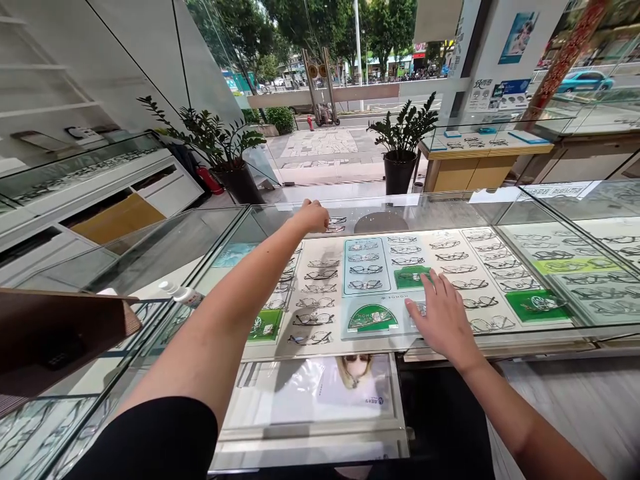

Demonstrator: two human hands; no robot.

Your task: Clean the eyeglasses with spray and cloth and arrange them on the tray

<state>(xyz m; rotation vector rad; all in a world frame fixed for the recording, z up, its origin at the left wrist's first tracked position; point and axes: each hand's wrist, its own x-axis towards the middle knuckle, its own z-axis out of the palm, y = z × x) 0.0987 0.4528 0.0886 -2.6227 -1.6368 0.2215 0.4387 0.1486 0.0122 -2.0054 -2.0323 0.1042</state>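
My left hand point(314, 217) reaches to the far side of the glass display counter point(435, 211). Its fingers are curled closed, with a pair of eyeglasses point(337, 225) showing at its thumb side; the grip itself is partly hidden. My right hand point(443, 312) rests with fingers spread on the glass top at the near side, above a green card point(413, 277) and part of the display tray. Beneath the glass, rows of eyeglass frames lie on white trays, and a green half-round stand point(373, 318) bears another pair.
A drawer point(310, 427) stands pulled out below the counter, with a printed picture in plastic inside. Left are a small white bottle point(180, 293) and a dark brown object point(65, 340). Potted plants point(400, 170) stand beyond, before the glass front.
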